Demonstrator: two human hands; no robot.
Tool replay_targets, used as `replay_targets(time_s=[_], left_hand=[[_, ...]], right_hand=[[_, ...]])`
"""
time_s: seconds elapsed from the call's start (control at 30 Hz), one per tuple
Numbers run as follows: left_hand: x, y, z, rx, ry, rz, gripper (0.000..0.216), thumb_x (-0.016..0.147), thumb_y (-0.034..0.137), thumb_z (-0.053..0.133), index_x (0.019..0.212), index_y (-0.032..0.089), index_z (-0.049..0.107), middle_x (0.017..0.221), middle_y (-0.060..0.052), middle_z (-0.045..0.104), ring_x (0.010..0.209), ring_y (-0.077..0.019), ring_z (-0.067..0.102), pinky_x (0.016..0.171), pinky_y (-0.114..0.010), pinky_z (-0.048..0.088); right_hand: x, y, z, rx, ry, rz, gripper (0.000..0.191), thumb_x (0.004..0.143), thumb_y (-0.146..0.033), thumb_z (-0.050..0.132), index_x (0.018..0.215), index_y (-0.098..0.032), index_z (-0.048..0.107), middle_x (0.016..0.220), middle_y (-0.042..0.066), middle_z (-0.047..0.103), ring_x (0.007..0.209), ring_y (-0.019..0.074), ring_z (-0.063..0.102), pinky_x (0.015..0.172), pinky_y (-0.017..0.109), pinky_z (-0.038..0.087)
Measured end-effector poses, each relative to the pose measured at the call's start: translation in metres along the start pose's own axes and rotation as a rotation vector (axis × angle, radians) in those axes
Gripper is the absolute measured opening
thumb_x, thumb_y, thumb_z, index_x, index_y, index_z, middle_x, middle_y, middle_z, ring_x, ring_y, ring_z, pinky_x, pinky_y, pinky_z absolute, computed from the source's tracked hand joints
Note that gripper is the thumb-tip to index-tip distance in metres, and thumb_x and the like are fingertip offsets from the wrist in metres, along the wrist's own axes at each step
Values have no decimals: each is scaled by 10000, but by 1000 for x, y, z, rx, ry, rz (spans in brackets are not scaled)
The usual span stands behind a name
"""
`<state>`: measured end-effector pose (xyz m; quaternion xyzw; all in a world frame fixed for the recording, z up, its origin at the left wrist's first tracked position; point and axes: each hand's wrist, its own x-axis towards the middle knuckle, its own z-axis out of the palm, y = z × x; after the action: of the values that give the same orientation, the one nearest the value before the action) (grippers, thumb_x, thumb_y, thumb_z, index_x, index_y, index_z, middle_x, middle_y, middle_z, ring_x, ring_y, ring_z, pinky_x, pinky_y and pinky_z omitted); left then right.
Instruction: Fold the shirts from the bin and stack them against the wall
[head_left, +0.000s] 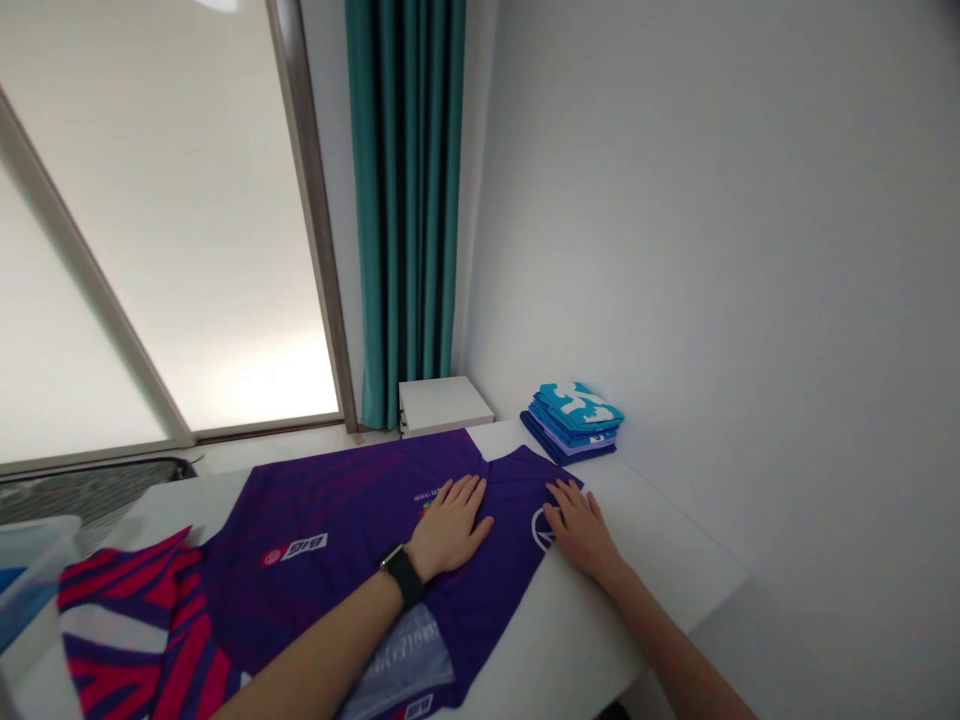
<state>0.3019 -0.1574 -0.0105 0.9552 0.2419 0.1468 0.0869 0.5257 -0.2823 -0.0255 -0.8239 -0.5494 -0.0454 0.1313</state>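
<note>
A purple sports jersey [360, 500] lies spread across the white table, with white lettering and a small coloured emblem on it. Its lower left part carries pink and purple stripes. My left hand [454, 525] rests flat on the jersey, fingers together and stretched out, with a dark watch [403, 575] on the wrist. My right hand [579, 525] lies on the jersey's right edge beside a white round logo, its fingers stretched and slightly apart. Neither hand grips the cloth. My left forearm hides part of the jersey's near side.
A stack of folded blue and purple clothes [577, 420] sits at the table's far right, near the wall. Behind the white table [645, 560] stands a small white cabinet [446, 402]. A clear plastic bin [45, 570] is at the left. A green curtain [409, 220] hangs beyond.
</note>
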Motion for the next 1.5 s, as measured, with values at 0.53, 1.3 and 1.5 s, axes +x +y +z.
replay_targets(time_s=[0.53,1.3,1.5], left_hand=[[0,2,-5,-34,-8,-7,518,955,388,385,1417,155,408,1470,-115,444,1374,-238,372,1159,-451,241],[80,-24,-4,-92,47,-236,256,921,390,481,969,205,653,985,-67,681,970,-253,623,863,-407,413],[78,-25,0,-122,103,-275,177,933,326,488,942,207,619,959,-43,680,939,-222,619,827,-346,403]], right_hand=[[47,-78,9,16,69,-161,341,918,-183,408,1196,-204,604,1143,106,608,1073,238,526,909,355,413],[47,-72,13,114,66,-166,329,893,-188,448,1179,-225,607,1129,92,596,1081,233,511,905,345,402],[48,-70,12,192,75,-145,318,892,-194,460,1170,-219,612,1109,83,604,1079,228,510,928,344,378]])
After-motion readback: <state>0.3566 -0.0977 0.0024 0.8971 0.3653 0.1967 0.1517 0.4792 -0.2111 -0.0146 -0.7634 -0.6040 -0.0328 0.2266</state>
